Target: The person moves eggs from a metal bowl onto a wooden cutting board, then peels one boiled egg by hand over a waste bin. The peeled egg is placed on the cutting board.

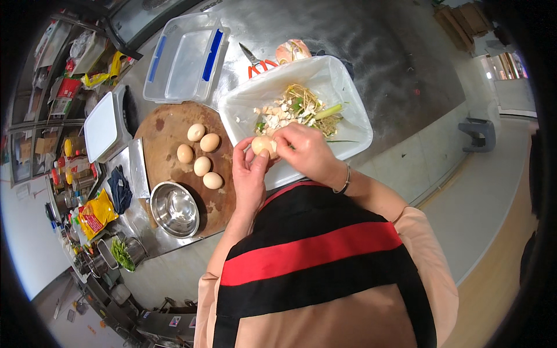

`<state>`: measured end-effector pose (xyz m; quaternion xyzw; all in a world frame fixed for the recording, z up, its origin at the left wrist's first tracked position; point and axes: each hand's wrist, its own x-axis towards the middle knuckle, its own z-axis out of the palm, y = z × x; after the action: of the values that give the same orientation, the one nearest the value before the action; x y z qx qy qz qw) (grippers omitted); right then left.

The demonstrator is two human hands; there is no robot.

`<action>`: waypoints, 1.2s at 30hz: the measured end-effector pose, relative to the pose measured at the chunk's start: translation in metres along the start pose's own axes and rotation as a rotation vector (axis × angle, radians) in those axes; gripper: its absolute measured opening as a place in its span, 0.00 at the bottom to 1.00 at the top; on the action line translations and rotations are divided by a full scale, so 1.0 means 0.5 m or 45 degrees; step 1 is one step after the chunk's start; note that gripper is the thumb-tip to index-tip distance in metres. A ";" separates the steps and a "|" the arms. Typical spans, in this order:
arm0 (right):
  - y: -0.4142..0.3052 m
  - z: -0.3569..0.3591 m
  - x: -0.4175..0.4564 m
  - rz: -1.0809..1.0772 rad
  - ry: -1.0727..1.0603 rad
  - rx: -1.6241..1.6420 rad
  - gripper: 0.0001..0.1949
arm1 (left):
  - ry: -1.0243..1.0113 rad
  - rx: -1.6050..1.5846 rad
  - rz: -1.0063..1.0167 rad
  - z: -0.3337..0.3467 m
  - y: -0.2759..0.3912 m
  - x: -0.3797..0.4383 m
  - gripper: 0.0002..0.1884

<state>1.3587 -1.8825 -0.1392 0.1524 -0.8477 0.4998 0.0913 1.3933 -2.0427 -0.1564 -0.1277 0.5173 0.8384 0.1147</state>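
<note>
My left hand [251, 167] holds a brown egg [261, 146] between thumb and fingers, over the near rim of a white plastic bin [361, 126] with a liner. My right hand [307, 145] pinches at the egg's right end, where a pale patch shows; its fingertips partly hide that end. Inside the bin lie broken eggshells [276, 116], rooty vegetable trimmings [300, 93] and a green stalk [328, 112]. Several whole eggs [202, 166] rest on a round wooden chopping board [167, 124], left of my hands. A shiny steel bowl [176, 209] sits at the board's near edge.
A cleaver [138, 169] lies along the board's left side. Beyond the board stands a clear plastic box [182, 56] with blue clips. Red-handled scissors [256, 63] lie behind the bin. To the left are a white-lidded container [102, 126] and a yellow packet [98, 213].
</note>
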 end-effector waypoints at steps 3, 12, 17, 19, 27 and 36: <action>0.035 -0.009 0.005 0.168 -0.057 -0.142 0.02 | -0.024 -0.123 -0.061 -0.009 -0.005 0.000 0.20; -0.013 -0.031 0.006 0.558 -0.281 0.523 0.12 | -0.053 -0.146 0.026 -0.003 0.001 0.007 0.26; -0.021 -0.022 0.008 0.516 -0.266 0.504 0.14 | -0.035 -0.080 0.089 0.001 0.003 0.006 0.27; -0.018 -0.017 0.005 0.400 -0.235 0.429 0.15 | -0.040 0.020 0.163 -0.002 -0.005 0.009 0.26; -0.004 0.013 -0.010 0.069 -0.108 0.010 0.14 | -0.032 0.269 0.296 0.006 -0.012 0.008 0.25; 0.032 0.005 -0.001 0.080 -0.037 0.156 0.12 | -0.022 0.032 0.067 -0.009 -0.006 0.010 0.23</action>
<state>1.3537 -1.8775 -0.1535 0.1382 -0.8212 0.5511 0.0539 1.3900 -2.0449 -0.1625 -0.1053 0.5300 0.8356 0.0989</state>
